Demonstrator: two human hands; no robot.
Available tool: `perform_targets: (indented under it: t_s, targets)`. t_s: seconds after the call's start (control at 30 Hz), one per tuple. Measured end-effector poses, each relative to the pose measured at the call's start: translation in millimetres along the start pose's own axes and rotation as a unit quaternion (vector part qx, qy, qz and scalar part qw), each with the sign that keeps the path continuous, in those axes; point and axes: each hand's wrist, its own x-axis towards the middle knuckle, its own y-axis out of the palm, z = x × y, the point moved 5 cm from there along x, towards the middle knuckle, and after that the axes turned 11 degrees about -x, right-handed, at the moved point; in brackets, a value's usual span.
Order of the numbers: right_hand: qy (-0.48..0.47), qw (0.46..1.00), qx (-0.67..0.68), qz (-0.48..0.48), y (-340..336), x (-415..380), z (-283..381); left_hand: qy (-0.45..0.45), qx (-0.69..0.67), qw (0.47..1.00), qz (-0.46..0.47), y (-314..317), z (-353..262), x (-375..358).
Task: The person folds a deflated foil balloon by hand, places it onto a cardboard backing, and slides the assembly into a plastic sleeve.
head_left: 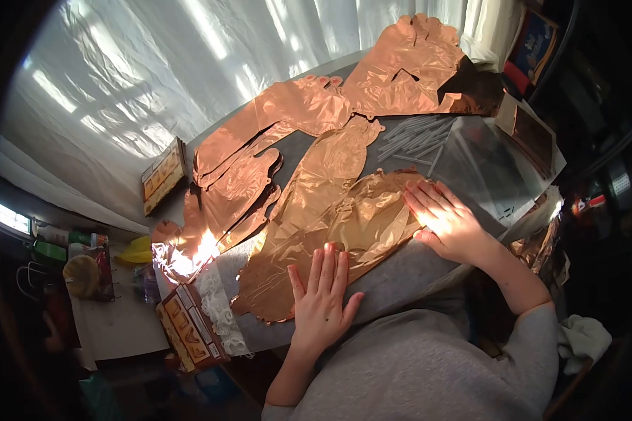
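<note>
A flat, uninflated copper foil balloon (288, 274) lies nearest me on the grey table, creased and shiny. My left hand (321, 298) rests on its near edge, palm down with fingers stretched out. Farther right, my right hand (451, 221) lies flat on the balloon's right end, fingers extended and thumb apart. Neither hand holds anything. Beyond it, another flat foil balloon (326, 165) partly overlaps the near one. More copper foil balloons (281, 109) spread along the far side, one large balloon (407, 67) at the back right.
Several clear straws (414, 137) lie beside a transparent plastic sheet (477, 161) at the right. Printed packages (189, 330) stand at the table's left edge, near white lace-like material (221, 309). A white curtain (154, 77) hangs behind. A side surface (119, 323) holds assorted items.
</note>
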Motion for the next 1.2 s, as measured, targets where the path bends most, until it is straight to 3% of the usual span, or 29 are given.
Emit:
perform_targets:
  t_s: [0.07, 0.17, 0.23, 0.33, 0.4, 0.53, 0.6, 0.63, 0.73, 0.83, 0.87, 0.93, 0.97, 1.07, 1.13, 1.17, 1.2]
  targets:
    - [0.001, 1.0, -0.006, 0.007, -6.2, 20.6, -4.8, -0.002, 0.0, 1.0, 0.001, 1.7, 1.4, -1.6]
    - [-0.076, 0.993, 0.008, -0.085, -23.1, 76.9, -4.8, -0.001, 0.0, 1.0, -0.007, 2.2, 0.6, -1.3]
    - [-0.154, 0.984, 0.047, -0.08, -13.0, 129.5, -3.6, -0.003, 0.011, 1.0, -0.004, 0.2, -0.9, -1.8]
    - [-0.169, 0.975, 0.073, -0.127, 14.2, 203.2, -8.4, 0.0, 0.003, 1.0, -0.016, -1.3, -0.9, -2.6]
    - [-0.152, 0.983, 0.089, 0.045, 28.7, 238.8, -11.8, -0.005, 0.006, 1.0, -0.026, -0.1, 0.9, -2.5]
    - [-0.177, 0.977, 0.06, 0.106, 33.5, 273.1, -15.8, 0.002, 0.009, 1.0, -0.029, 0.2, 2.0, -3.8]
    - [-0.133, 0.958, 0.162, 0.197, 41.9, 282.1, -18.7, 0.003, 0.006, 1.0, -0.031, 1.0, 1.0, -4.5]
    - [-0.134, 0.959, 0.16, 0.194, 44.0, 285.6, -16.9, 0.003, 0.006, 1.0, -0.031, 1.2, 1.2, -4.6]
    - [-0.139, 0.963, 0.098, 0.211, 36.7, 279.3, -12.1, 0.007, 0.006, 0.999, -0.036, 1.1, 1.3, -3.7]
    - [-0.225, 0.972, 0.058, -0.028, -13.7, 244.4, 5.0, 0.005, 0.005, 0.999, -0.038, 1.2, 1.6, -3.6]
    - [-0.224, 0.973, 0.057, -0.026, -15.3, 234.0, 6.3, 0.003, 0.007, 0.999, -0.038, 1.2, 1.4, -3.8]
    - [-0.244, 0.96, 0.04, -0.128, -29.1, 205.4, 13.5, 0.002, 0.006, 0.999, -0.034, -0.8, 0.5, -2.9]
    - [-0.237, 0.969, 0.033, -0.065, -29.3, 191.2, 16.0, 0.002, 0.009, 0.999, -0.033, -0.8, 0.2, -3.5]
    - [-0.226, 0.968, 0.11, -0.029, -9.1, 144.1, 19.5, 0.001, 0.009, 1.0, -0.03, 0.8, 1.1, -3.1]
    - [-0.237, 0.958, 0.15, -0.068, -10.1, 112.6, 23.3, 0.003, 0.008, 1.0, -0.026, 0.9, 0.4, -2.6]
    - [-0.218, 0.962, 0.166, 0.009, 2.3, 102.3, 23.5, 0.0, 0.007, 1.0, -0.028, 0.4, 0.7, -2.6]
    - [-0.171, 0.947, 0.27, 0.004, -8.6, 94.5, 24.6, 0.002, 0.009, 1.0, -0.026, 0.7, 0.7, -2.5]
